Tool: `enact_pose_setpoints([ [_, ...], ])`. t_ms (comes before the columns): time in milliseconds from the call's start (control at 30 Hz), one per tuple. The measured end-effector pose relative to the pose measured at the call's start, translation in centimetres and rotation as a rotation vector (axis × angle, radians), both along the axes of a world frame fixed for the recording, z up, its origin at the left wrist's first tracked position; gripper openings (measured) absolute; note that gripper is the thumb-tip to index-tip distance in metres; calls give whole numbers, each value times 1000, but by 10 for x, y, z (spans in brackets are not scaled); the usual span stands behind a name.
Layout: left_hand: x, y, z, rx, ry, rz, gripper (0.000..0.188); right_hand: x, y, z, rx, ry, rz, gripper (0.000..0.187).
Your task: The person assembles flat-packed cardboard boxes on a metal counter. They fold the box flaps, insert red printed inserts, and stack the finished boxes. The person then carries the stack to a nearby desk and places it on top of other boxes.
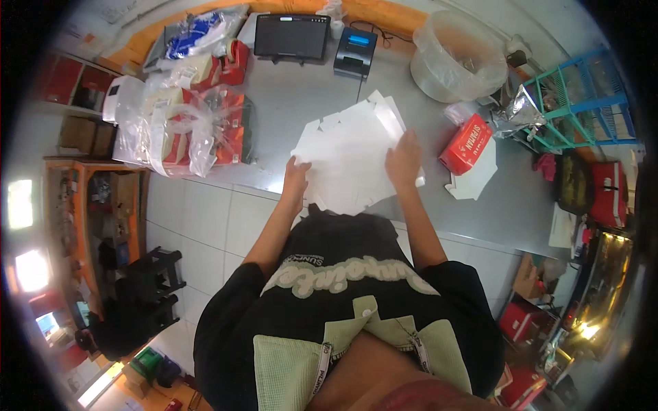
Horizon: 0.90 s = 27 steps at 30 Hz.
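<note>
A white flat cardboard box blank [346,151] with cut flaps and notches lies at the near edge of the metal table, in front of my body. My left hand [295,183] grips its left edge, thumb on top and the other fingers partly hidden. At its right side my right hand [403,161] is closed on the edge, by a raised white flap [389,120]. To the right of that hand, a red printed box [467,145] rests partly on another white cardboard blank [480,179].
Plastic-wrapped red and white packs [188,133] stand on the table's left. Behind are a dark tablet [292,38] and a small black printer [355,53]. A translucent tub [445,68] stands back right, near a teal and blue rack [582,103]. Black stools [154,274] stand left on the floor.
</note>
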State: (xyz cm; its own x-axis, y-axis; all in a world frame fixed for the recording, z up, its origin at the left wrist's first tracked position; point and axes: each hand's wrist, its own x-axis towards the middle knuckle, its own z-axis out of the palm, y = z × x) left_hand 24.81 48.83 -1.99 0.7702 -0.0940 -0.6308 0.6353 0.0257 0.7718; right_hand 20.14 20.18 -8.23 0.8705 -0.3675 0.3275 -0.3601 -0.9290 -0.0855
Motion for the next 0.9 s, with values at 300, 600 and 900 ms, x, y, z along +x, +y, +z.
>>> enact_pose_setpoints([
  [300,70,9,52,294,-991,-347,92,9,4,115,628,-253,160,28],
  [600,138,-39,158,179,-1416,-1096,23,-20,49,264,1108,66,326,53],
  [900,49,-44,137,182,-1382,-1013,72,-20,41,249,1334,-89,436,11],
])
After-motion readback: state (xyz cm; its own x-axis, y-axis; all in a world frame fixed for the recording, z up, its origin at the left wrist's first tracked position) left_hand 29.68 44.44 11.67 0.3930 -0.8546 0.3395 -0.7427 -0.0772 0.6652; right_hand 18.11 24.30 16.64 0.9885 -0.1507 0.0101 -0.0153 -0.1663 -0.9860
